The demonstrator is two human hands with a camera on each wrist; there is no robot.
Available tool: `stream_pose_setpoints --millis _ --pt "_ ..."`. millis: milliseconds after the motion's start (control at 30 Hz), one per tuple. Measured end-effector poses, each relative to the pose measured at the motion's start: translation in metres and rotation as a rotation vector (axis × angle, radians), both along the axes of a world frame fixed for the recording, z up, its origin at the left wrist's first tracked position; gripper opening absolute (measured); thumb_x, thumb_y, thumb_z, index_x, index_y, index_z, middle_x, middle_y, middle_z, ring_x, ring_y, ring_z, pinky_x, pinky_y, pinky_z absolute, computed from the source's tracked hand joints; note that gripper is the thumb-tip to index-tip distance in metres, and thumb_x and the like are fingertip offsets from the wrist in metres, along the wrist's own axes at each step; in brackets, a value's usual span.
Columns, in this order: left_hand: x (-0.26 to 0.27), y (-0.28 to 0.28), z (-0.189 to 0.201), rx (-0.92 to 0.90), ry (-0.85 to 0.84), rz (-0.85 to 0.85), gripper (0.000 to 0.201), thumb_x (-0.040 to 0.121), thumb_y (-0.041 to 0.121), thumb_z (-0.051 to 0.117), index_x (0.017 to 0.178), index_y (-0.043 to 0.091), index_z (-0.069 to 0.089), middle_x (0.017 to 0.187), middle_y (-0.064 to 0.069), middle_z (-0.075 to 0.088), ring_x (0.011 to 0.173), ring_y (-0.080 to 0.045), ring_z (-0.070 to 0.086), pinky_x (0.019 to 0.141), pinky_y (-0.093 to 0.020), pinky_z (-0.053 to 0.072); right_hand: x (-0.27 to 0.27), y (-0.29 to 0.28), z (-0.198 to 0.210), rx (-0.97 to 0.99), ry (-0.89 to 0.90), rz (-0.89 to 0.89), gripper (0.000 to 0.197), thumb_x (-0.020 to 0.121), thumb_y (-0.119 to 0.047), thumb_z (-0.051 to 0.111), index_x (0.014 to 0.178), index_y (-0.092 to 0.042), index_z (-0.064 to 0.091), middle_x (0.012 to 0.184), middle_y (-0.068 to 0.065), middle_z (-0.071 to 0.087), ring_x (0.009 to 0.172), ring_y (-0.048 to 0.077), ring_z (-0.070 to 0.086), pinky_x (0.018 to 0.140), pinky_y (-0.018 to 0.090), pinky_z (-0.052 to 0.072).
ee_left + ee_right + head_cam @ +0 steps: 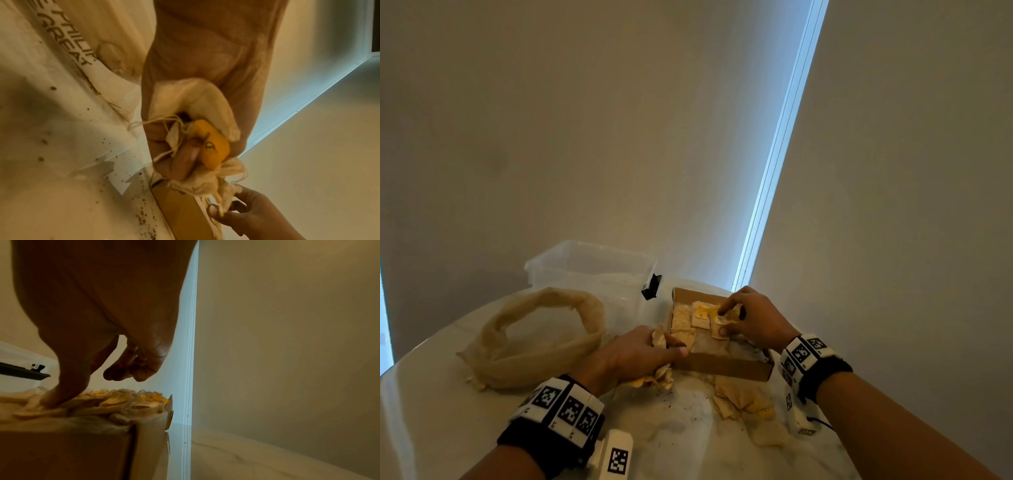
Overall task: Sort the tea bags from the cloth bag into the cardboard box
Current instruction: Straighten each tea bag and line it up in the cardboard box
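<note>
Inside the cardboard box (726, 367), the right hand (755, 320) is pinching one tea bag (719, 325), index fingertip on its far edge, thumb on its near edge; other bagged rows are lying just left of those fingers. Right beside the box's left wall, the left hand (635, 356) is gripping a crumpled bunch of tea bags (205, 141), fingers curled round them, a yellow tag showing under one fingertip. Beyond the left knuckles, the cloth bag (534, 339) is lying slack.
</note>
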State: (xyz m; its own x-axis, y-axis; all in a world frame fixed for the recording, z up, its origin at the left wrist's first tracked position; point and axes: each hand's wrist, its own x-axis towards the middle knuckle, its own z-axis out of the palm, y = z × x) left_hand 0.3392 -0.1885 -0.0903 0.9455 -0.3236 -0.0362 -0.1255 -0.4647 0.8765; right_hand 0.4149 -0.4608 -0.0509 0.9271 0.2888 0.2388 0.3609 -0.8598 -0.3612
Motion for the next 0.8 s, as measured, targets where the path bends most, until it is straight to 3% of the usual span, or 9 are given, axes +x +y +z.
stream_pose_setpoints --millis 133,267,333,433,500,567,667,733,800 --pt "-0.003 -0.001 0.003 -0.015 0.014 0.015 0.027 0.099 0.050 0.066 0.121 0.035 0.073 0.104 0.005 0.077 0.082 -0.007 0.071 0.065 -0.021 0.054 -0.007 -0.010 0.013 0.178 -0.097 -0.036 0.023 0.084 -0.023 0.090 0.101 -0.034 0.079 0.112 -0.012 0.062 0.090 0.010 0.064 0.076 0.019 0.050" --pt "-0.009 -0.004 0.007 -0.143 0.066 0.035 0.030 0.100 0.053 0.062 0.116 0.031 0.074 0.097 -0.006 0.080 0.075 -0.009 0.073 0.065 -0.024 0.058 -0.033 -0.002 0.020 0.602 -0.151 -0.053 0.017 0.091 -0.022 0.085 0.102 -0.035 0.081 0.105 -0.011 0.077 0.088 0.012 0.074 0.078 0.026 0.060" --pt "-0.011 -0.006 0.010 -0.217 0.042 0.094 0.036 0.101 0.058 0.059 0.111 0.029 0.078 0.095 -0.005 0.080 0.076 -0.009 0.076 0.068 -0.025 0.060 -0.056 0.016 0.019 0.794 -0.086 -0.005 0.016 0.094 -0.022 0.081 0.108 -0.031 0.080 0.103 -0.010 0.079 0.089 0.011 0.075 0.074 0.023 0.058" --pt "-0.014 -0.008 0.014 -0.374 0.003 0.170 0.047 0.101 0.063 0.052 0.111 0.026 0.079 0.099 -0.002 0.082 0.093 -0.018 0.079 0.082 -0.035 0.065 -0.090 0.056 0.011 0.784 0.101 0.089 0.020 0.095 -0.036 0.078 0.115 -0.036 0.077 0.108 -0.014 0.078 0.096 0.009 0.074 0.076 0.023 0.058" --pt "-0.015 -0.009 0.015 -0.445 -0.046 0.211 0.046 0.104 0.062 0.048 0.110 0.028 0.078 0.099 0.000 0.082 0.096 -0.018 0.079 0.084 -0.038 0.065 -0.101 0.078 0.005 0.754 0.225 0.167 0.030 0.089 -0.045 0.082 0.118 -0.039 0.075 0.112 -0.017 0.077 0.101 0.007 0.074 0.080 0.025 0.061" --pt "-0.017 -0.010 0.018 -0.490 -0.091 0.274 0.043 0.106 0.058 0.046 0.105 0.029 0.078 0.097 0.000 0.082 0.095 -0.018 0.079 0.080 -0.036 0.065 -0.103 0.091 0.002 0.790 0.312 0.205 0.043 0.082 -0.045 0.088 0.121 -0.036 0.074 0.116 -0.014 0.076 0.103 0.008 0.076 0.085 0.030 0.064" --pt "-0.016 -0.012 0.020 -0.490 -0.103 0.355 0.055 0.107 0.058 0.045 0.105 0.013 0.078 0.098 -0.017 0.079 0.096 -0.032 0.077 0.085 -0.051 0.065 -0.103 0.094 0.001 0.825 0.325 0.196 0.047 0.077 -0.034 0.094 0.120 -0.033 0.074 0.117 -0.011 0.076 0.103 0.009 0.076 0.087 0.033 0.065" --pt "-0.015 -0.012 0.020 -0.516 -0.081 0.388 0.056 0.108 0.056 0.043 0.106 0.014 0.078 0.096 -0.013 0.080 0.093 -0.029 0.078 0.079 -0.043 0.067 -0.103 0.094 -0.004 0.839 0.347 0.211 0.040 0.081 -0.025 0.092 0.117 -0.029 0.076 0.114 -0.010 0.077 0.101 0.009 0.077 0.083 0.029 0.065" --pt "-0.014 -0.011 0.018 -0.532 -0.067 0.380 0.053 0.108 0.056 0.043 0.108 0.016 0.078 0.093 -0.006 0.082 0.087 -0.021 0.080 0.071 -0.035 0.066 -0.102 0.094 -0.009 0.857 0.354 0.206 0.029 0.088 -0.019 0.086 0.115 -0.025 0.077 0.111 -0.008 0.079 0.101 0.013 0.078 0.087 0.035 0.066"
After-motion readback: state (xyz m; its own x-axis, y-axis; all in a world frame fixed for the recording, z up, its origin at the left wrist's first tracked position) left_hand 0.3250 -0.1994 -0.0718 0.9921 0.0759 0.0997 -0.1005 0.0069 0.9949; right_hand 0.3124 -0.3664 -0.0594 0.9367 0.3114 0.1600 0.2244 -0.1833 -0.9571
